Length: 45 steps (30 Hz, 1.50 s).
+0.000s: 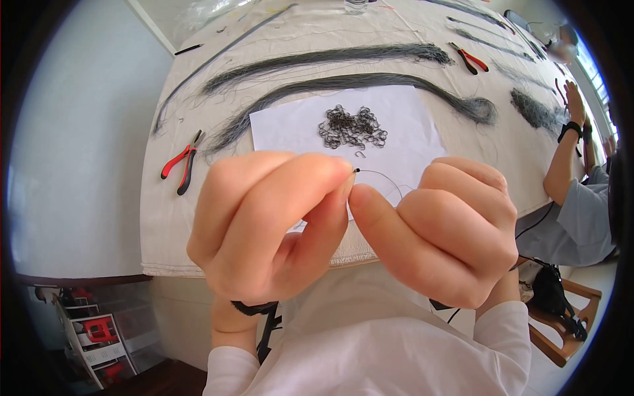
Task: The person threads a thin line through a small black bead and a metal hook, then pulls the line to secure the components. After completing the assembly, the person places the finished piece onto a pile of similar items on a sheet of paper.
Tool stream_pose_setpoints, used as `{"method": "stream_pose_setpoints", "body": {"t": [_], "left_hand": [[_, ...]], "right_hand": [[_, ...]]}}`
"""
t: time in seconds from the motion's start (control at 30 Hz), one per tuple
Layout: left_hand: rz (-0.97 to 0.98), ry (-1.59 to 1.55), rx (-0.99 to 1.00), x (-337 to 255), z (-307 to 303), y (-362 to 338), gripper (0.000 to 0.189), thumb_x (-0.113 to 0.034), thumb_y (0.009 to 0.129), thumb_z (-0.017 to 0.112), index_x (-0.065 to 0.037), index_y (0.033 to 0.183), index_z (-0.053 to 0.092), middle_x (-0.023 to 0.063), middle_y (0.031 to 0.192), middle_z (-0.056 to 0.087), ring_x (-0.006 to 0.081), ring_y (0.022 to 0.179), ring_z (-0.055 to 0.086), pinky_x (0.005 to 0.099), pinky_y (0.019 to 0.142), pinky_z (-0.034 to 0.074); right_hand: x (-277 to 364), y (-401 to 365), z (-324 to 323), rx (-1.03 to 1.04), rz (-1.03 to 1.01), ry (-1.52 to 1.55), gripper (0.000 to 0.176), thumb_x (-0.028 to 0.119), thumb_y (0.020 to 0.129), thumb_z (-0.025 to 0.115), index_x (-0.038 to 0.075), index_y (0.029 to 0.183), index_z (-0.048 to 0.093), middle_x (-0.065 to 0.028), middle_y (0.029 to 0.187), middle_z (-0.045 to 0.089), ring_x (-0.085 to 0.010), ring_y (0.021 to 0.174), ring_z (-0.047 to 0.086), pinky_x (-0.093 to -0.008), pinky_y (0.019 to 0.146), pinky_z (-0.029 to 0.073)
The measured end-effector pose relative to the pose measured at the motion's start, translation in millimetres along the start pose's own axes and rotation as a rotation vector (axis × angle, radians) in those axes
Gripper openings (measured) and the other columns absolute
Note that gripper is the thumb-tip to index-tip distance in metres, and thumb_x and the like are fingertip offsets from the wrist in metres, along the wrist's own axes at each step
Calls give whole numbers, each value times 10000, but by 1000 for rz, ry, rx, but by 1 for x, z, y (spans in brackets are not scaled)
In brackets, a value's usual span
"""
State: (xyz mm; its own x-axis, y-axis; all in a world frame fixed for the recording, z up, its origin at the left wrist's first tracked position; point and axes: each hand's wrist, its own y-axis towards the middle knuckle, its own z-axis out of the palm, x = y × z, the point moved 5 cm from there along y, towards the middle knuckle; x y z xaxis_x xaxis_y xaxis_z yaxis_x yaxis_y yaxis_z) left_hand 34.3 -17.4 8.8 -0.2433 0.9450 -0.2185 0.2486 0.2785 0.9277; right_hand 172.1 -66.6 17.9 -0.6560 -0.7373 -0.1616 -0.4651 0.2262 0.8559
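Observation:
My left hand (271, 218) is closed in a pinch of thumb and forefinger. A small dark tip, like the end of a fish hook (357, 170), sticks out of the pinch; the rest is hidden by my fingers. From it a thin fishing line (386, 177) arcs right and down toward my right hand (439, 228), whose fingers are curled shut around it. The right thumb tip comes up against the left fingertips. Just beyond lies one loose hook (360, 154), with a tangled pile of dark hooks (350, 127) behind it on a white paper sheet (284, 125).
Long bundles of grey line (343, 80) stretch across the cloth-covered table (165, 231). Red-black pliers (179, 165) lie at left, and another pair of pliers (470, 59) at back right. A co-worker's arm (566, 152) rests at the right edge. A clear cup (355, 6) stands at the back.

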Motion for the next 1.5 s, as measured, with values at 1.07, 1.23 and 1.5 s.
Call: {"method": "stream_pose_setpoints", "body": {"t": [1.07,1.23,1.5], "left_hand": [[-103,-87,-13,7,7,7,123,63,738,717,-12,830,684,26,781,592,81,608,456,203,480,309],[-75,-100,-68,9,7,3,104,34,767,717,-18,846,673,37,803,594,82,634,478,201,485,328],[-73,-71,-97,13,4,0,103,9,799,713,-16,889,668,40,844,601,78,645,482,184,488,331]], "right_hand": [[-58,18,7,75,340,314,173,-71,669,710,24,813,698,-31,687,585,-75,515,464,-210,423,304],[-61,5,18,134,472,541,152,-61,673,693,27,797,687,-15,669,559,-68,510,424,-213,435,266],[-34,0,12,23,360,415,260,-118,599,705,19,819,687,-27,636,517,-97,497,421,-235,433,295]]}}
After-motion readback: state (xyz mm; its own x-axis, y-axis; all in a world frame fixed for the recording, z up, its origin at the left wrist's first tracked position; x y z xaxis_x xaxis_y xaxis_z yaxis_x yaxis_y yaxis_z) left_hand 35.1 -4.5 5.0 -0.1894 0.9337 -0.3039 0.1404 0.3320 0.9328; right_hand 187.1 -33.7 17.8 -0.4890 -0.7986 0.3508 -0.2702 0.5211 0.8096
